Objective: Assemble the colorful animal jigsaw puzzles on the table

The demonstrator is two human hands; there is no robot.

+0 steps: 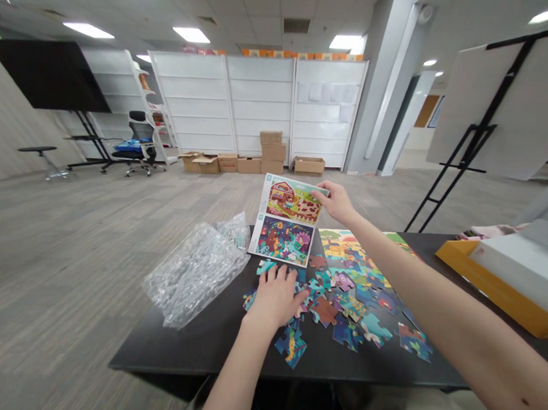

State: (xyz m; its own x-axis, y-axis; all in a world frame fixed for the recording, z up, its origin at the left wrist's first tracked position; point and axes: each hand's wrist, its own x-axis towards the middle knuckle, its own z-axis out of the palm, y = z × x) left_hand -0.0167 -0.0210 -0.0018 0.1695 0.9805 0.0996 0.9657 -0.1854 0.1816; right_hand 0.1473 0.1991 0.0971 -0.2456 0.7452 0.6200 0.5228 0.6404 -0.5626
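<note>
My right hand point(335, 202) pinches the top right corner of a printed puzzle picture sheet point(284, 220), which is raised and tilted above the table's far edge. The sheet shows a farm scene with a red barn over a colourful second scene. My left hand point(276, 297) lies with spread fingers on a heap of loose jigsaw pieces point(349, 308), touching several of them. Beyond the heap, a partly assembled colourful puzzle section point(346, 253) lies flat, partly hidden by the pieces and my right forearm.
A crumpled clear plastic bag point(194, 273) lies at the table's left edge. A yellow box point(497, 284) with a white lid stands at the right. The black table point(203, 339) ends in front of a carpeted floor. A black easel stands at the far right; cardboard boxes line the far wall.
</note>
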